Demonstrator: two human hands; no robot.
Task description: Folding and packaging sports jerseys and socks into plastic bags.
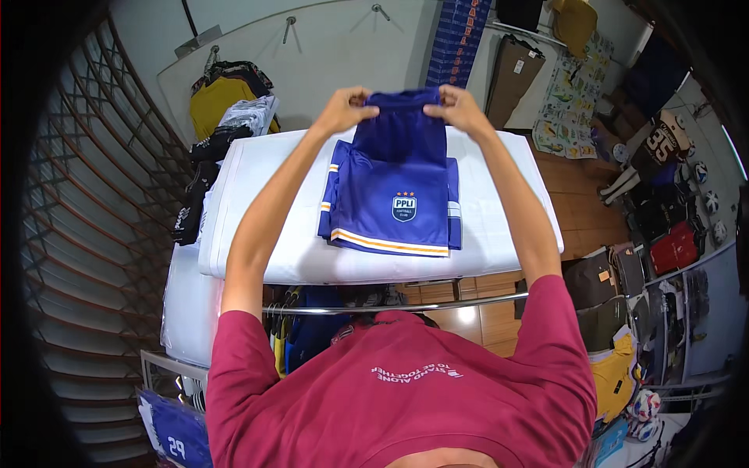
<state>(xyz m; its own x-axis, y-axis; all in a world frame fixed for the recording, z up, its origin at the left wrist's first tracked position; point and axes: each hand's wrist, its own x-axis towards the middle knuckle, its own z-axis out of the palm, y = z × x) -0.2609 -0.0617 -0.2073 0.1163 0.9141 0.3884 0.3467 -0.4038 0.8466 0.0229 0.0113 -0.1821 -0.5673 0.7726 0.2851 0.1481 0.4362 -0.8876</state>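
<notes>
Blue football shorts (374, 205) with a club crest and white-and-orange hem stripes lie on a folded blue garment (455, 225), whose striped edges show on both sides. My left hand (348, 110) pinches one corner of the shorts' waistband between thumb and fingers. At the other corner, my right hand (459, 111) grips the band the same way. Between my hands the waist end is raised off the pile, while the hem rests flat toward me. Underneath is a padded white surface (275, 234).
Dark and white folded clothes (237, 126) are stacked beyond the left edge. A metal rail (374, 308) with hanging garments runs along the near side. A folding lattice gate (88, 234) stands at left. Shelved clothes (611, 362) and balls (645, 405) are at right.
</notes>
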